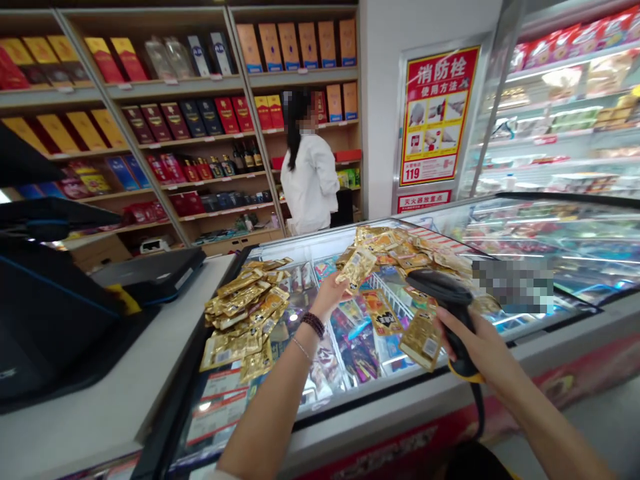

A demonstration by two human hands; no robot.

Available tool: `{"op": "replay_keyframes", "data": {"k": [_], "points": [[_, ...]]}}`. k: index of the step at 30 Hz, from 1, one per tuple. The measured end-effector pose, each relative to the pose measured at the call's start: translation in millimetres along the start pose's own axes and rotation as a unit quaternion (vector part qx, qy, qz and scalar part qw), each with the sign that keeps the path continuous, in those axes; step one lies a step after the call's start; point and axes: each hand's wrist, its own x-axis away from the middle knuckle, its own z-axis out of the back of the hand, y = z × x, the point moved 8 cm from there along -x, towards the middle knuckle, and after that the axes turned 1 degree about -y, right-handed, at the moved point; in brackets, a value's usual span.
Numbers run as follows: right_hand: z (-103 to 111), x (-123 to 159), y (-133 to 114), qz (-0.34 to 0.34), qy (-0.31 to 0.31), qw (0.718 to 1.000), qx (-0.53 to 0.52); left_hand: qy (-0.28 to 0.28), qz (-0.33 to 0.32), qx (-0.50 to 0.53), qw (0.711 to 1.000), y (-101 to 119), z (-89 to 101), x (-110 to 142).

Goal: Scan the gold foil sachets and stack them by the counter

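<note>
My left hand [330,297], with a dark bead bracelet at the wrist, is closed on a gold foil packet [359,267] over the glass lid. Wrapped in my right hand [483,343] is a black barcode scanner [457,310], its cable hanging down. Just left of those fingers is another gold packet [421,339] with a barcode label showing; I cannot tell whether they touch it. An orange and gold packet [381,312] lies flat between my hands. Heaps of similar packets lie at the left [245,307] and at the back [400,247].
Under the packets is a glass-topped chest freezer [320,393] stocked with goods. A counter [95,400] with a dark machine [45,307] borders it on the left. A person in white [310,180] stands behind it, by shelves [185,87] of boxes and bottles.
</note>
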Motion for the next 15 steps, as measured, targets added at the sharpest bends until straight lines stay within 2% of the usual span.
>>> {"op": "replay_keyframes", "data": {"k": [5, 8, 12, 15], "points": [[-36.7, -0.8, -8.2, 0.007, -0.047, 0.999, -0.003, 0.046, -0.006, -0.013, 0.999, -2.6, 47.1, 23.8], [-59.0, -0.7, -11.5, 0.013, -0.074, 0.997, 0.005, 0.075, -0.037, -0.046, 0.995, -3.5, 66.1, 37.7], [-86.0, 3.4, -18.1, 0.042, -0.088, 0.989, 0.112, 0.085, -0.093, -0.089, 0.988, 2.2, 75.8, 52.8], [-105.4, 10.3, -24.2, 0.058, -0.088, 0.981, 0.162, 0.085, -0.103, -0.084, 0.987, 7.9, 77.5, 59.0]]}}
